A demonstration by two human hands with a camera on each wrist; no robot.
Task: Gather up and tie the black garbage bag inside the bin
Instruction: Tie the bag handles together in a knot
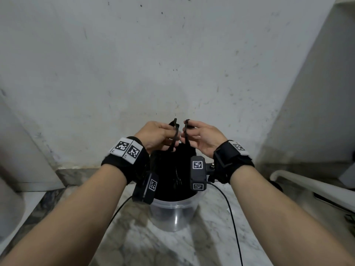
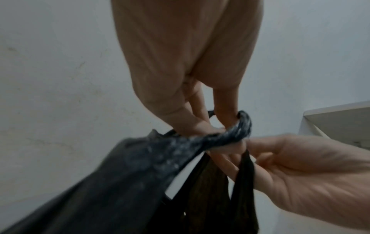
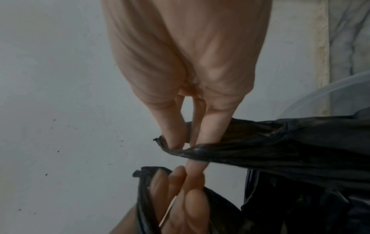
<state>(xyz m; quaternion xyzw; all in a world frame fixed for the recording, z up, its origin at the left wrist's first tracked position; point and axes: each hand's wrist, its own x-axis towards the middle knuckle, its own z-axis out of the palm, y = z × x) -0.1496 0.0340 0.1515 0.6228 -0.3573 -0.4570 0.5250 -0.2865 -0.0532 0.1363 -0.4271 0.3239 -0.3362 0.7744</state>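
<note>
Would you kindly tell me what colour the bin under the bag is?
The bin is clear, see-through plastic, best seen in the head view.

Thin black plastic bag (image 1: 169, 166), crinkled, faintly glossy — inside a clear smooth plastic bin (image 1: 172, 215). Veined polished marble floor (image 1: 192, 242); matt, speckled wall (image 1: 172, 64).

A stained white wall (image 1: 172, 54) backs the marble counter (image 1: 211, 227).

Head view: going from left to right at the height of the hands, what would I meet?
Left wrist band → left hand → left bag handle → right bag handle → right hand → right wrist band.
</note>
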